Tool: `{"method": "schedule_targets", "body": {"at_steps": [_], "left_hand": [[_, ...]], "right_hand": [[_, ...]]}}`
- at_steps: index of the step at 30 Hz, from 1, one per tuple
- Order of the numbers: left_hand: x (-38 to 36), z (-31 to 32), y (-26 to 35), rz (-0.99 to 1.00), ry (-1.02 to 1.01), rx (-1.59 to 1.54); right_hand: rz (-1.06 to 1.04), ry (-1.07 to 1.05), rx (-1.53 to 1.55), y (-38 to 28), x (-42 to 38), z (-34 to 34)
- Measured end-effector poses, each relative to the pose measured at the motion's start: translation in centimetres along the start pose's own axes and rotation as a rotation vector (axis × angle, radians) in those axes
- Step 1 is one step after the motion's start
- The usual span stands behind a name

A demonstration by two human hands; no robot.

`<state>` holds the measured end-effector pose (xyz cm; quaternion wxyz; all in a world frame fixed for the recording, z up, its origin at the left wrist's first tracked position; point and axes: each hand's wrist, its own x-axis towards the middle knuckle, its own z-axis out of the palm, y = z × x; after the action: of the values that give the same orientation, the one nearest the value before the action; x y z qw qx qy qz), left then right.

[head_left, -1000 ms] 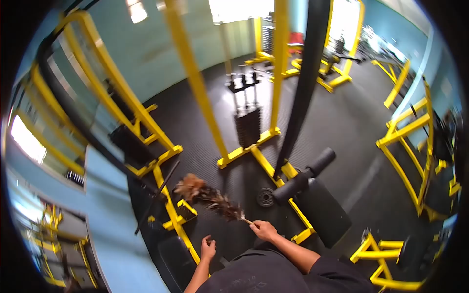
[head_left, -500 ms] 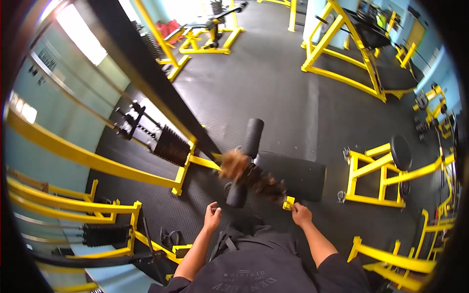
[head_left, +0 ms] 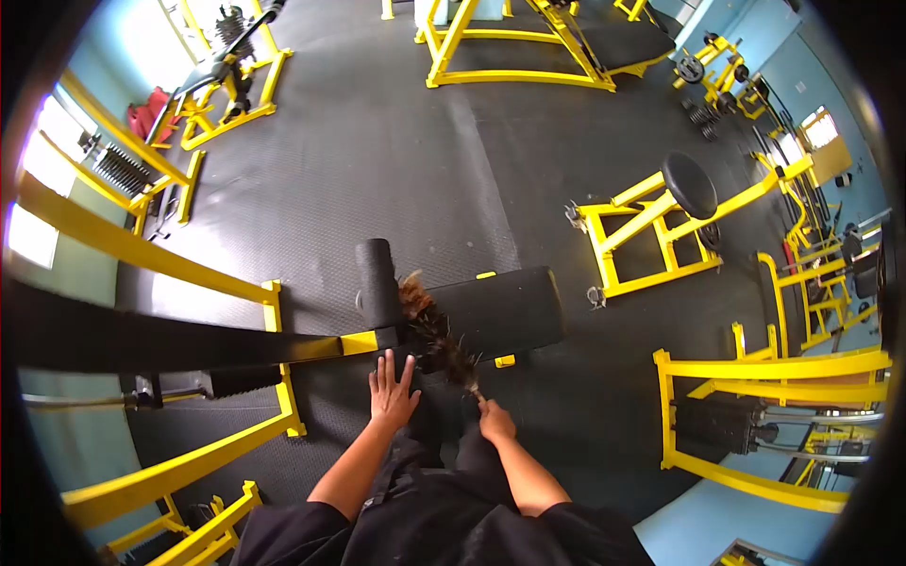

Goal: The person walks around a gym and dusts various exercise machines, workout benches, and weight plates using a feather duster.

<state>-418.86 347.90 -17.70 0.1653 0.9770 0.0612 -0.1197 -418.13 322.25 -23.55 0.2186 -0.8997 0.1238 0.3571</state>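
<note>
My right hand [head_left: 496, 421] is closed round the handle of a brown feather duster [head_left: 436, 338]. The duster's feathers lie across the near left end of a black padded seat [head_left: 505, 313], with the lighter tip beside an upright-looking black foam roller [head_left: 379, 283]. My left hand [head_left: 394, 396] is spread flat, its fingertips at the roller assembly's lower end, beside the yellow joint of the machine's frame [head_left: 359, 342]. Nothing is held in the left hand.
The machine's dark post [head_left: 170, 332] runs in from the left, between yellow frame legs [head_left: 278, 358]. To the right stands a yellow machine with a round black pad [head_left: 690, 186]. Another yellow frame with a weight stack [head_left: 717, 426] is at the lower right. Black rubber flooring [head_left: 377, 151] stretches ahead.
The view has swung to the right. The duster has come down against the seat and roller, no longer blurred. My left hand has reached forward to the roller's lower end with fingers spread.
</note>
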Motion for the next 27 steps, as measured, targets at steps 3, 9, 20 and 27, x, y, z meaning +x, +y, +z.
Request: {"method": "schedule_targets", "body": {"at_steps": [3, 9, 20, 27], "left_hand": [[0.9, 1.3, -0.1, 0.058, -0.093, 0.135], [1.0, 1.6, -0.5, 0.072, -0.162, 0.133], [1.2, 0.8, 1.0, 0.036, -0.138, 0.14], [3.1, 2.8, 5.7, -0.409, -0.085, 0.099]], "right_hand": [[0.192, 0.177, 0.088, 2.7, 3.1, -2.5], [0.268, 0.405, 0.294, 2.6, 5.4, -2.9], [-0.021, 0.155, 0.078, 7.4, 1.4, 0.1], [0.627, 0.429, 0.566, 21.9, 7.9, -15.0]]}}
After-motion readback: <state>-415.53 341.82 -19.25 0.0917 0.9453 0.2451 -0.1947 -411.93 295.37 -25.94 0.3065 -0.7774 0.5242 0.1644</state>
